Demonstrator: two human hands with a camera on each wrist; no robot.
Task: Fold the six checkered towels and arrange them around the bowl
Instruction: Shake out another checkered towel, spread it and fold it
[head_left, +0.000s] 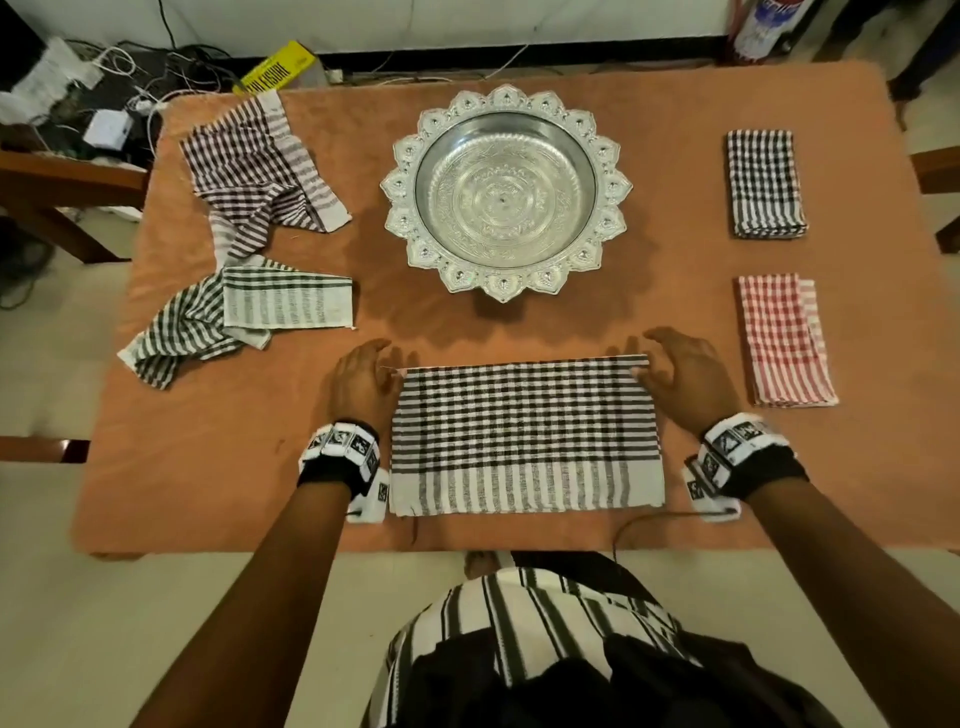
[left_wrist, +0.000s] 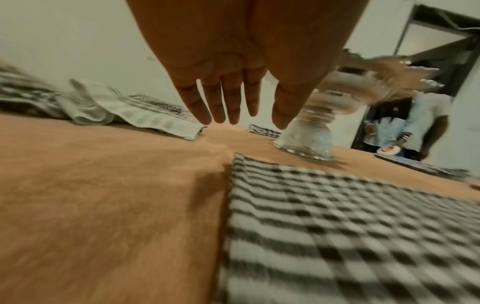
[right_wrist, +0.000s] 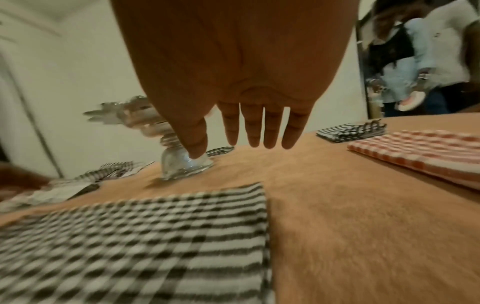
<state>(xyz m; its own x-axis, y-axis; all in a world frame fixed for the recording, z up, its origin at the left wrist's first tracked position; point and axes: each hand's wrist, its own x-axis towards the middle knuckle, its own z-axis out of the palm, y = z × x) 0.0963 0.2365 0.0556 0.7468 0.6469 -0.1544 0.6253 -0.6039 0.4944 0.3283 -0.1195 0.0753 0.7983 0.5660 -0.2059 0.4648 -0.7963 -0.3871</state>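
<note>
A black-and-white checkered towel (head_left: 524, 436) lies folded flat at the table's front middle, its striped border toward me. My left hand (head_left: 387, 358) hovers at its far left corner and my right hand (head_left: 649, 353) at its far right corner. The wrist views show the left hand (left_wrist: 249, 119) and the right hand (right_wrist: 230, 143) with straight, spread fingers holding nothing, just above the cloth. The silver pedestal bowl (head_left: 506, 192) stands behind the towel. On the right lie a folded black towel (head_left: 766, 184) and a folded red towel (head_left: 784, 340). A maroon towel (head_left: 260, 166) and a grey-green towel (head_left: 234, 317) lie rumpled on the left.
The table (head_left: 675, 291) is covered with an orange cloth, and its front edge is close to my body. Cables, boxes and a yellow pack (head_left: 278, 67) lie on the floor at the back left. People (right_wrist: 420, 57) stand beyond the far right side.
</note>
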